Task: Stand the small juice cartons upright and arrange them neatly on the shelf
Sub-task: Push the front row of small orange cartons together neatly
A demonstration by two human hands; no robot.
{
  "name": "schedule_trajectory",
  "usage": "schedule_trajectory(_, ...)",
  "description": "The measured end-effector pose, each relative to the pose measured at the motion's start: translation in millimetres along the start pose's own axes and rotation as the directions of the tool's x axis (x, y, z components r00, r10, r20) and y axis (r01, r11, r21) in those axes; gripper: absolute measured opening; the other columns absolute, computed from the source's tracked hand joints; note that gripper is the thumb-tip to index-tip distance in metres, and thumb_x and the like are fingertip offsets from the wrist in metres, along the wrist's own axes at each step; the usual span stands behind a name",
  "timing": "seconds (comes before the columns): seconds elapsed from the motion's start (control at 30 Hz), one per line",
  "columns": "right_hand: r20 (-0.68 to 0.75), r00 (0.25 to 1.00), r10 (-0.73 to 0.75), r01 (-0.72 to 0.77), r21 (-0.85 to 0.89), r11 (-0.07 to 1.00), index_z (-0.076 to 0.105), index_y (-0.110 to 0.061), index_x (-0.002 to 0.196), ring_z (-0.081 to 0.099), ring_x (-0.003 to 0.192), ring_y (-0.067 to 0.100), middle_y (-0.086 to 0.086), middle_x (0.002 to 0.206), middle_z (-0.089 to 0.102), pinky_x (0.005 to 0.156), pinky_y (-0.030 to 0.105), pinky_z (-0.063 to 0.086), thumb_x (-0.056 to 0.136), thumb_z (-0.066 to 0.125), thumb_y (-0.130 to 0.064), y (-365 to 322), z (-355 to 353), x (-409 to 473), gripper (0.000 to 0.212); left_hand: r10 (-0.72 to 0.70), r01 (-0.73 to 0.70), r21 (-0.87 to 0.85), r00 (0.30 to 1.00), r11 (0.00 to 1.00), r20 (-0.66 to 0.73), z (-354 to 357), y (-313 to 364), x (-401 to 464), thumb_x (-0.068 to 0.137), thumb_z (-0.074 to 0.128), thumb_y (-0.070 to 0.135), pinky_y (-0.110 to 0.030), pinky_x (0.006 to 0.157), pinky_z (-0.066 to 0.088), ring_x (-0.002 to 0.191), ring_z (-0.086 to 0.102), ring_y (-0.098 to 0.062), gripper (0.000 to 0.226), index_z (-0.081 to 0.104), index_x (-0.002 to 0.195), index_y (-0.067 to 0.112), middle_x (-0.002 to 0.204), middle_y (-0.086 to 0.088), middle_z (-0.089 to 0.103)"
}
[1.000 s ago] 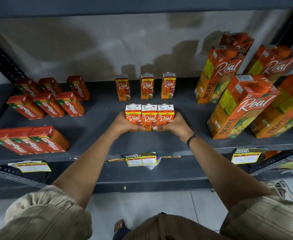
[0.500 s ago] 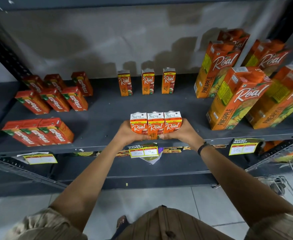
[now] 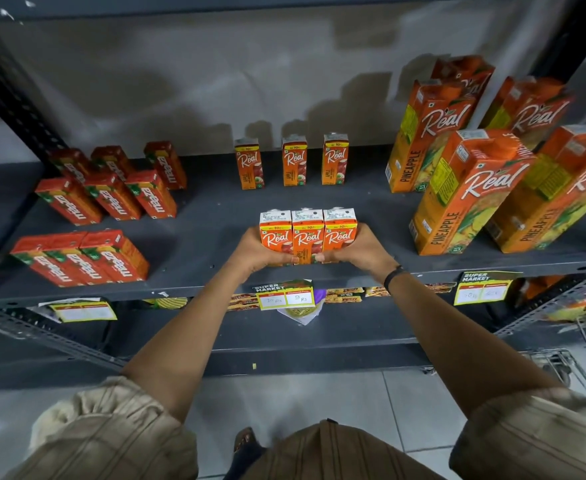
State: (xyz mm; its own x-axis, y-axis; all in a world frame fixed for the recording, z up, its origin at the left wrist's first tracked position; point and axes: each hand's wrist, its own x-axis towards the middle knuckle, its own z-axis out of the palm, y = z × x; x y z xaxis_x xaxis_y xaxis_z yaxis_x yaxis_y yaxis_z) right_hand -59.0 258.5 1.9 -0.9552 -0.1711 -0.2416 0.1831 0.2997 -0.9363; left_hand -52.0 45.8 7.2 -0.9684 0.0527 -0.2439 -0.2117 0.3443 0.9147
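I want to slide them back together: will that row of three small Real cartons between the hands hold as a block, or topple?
The three small cartons look stiff and flat-sided, pressed together between the left hand and right hand, so they probably slide as one. They are taller than deep, so a high push might tip them.

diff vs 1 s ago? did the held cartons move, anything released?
Little changed. Both hands, left and right, still squeeze the three small Real cartons together, upright near the shelf front; nothing released. Any shift looks like camera motion. The back row of three and the lying Maaza cartons stayed put.
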Motion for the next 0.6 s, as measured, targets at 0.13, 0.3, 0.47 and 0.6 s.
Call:
schedule_trajectory(0.13,0.014,1.000,-0.026,0.026,-0.013,1.000,0.052,-0.010,0.127,0.061,0.112,0.022,0.010,0.123,0.063,0.092,0.033,0.048,0.065,0.084,-0.008,2.3,-0.9,-0.3,0.069,-0.001,0.001,-0.015,1.000,1.000,0.015,0.3,-1.0,-1.0,0.055,0.086,0.006,-0.034,0.083,0.053,0.098,0.063,-0.017,0.054,0.058,0.097,0.025,0.097,0.002,0.065)
schedule_trajectory(0.3,0.022,0.999,-0.032,0.033,-0.019,0.999,0.050,-0.010,0.128,0.060,0.113,0.020,0.009,0.124,0.063,0.095,0.033,0.049,0.063,0.085,-0.008,3.9,0.1,1.4,0.074,-0.023,0.023,-0.008,1.000,1.000,0.002,1.0,-1.6,-1.5,0.056,0.086,0.008,-0.042,0.094,0.049,0.105,0.060,-0.019,0.064,0.055,0.111,0.018,0.114,-0.007,0.064)
schedule_trajectory(0.47,0.032,0.997,-0.065,0.067,-0.073,0.995,0.035,-0.021,0.138,0.055,0.113,0.012,-0.004,0.125,0.056,0.095,0.030,0.045,0.060,0.088,-0.017,2.9,-1.0,-5.1,0.094,0.008,-0.009,0.007,1.000,1.000,0.005,-0.6,-1.5,-8.9,0.053,0.088,0.009,-0.035,0.091,0.048,0.112,0.056,-0.018,0.088,0.043,0.128,0.016,0.120,-0.004,0.059)
schedule_trajectory(0.6,-0.025,0.995,-0.098,0.096,-0.076,0.992,0.031,-0.023,0.139,0.054,0.112,0.010,-0.008,0.126,0.054,0.100,0.035,0.045,0.071,0.080,-0.032,4.5,-2.0,-19.3,0.084,0.057,-0.053,0.119,0.998,0.991,-0.023,-9.7,-7.9,-19.9,0.054,0.088,0.012,-0.043,0.103,0.040,0.123,0.047,-0.022,0.100,0.032,0.136,0.017,0.134,-0.006,0.049)
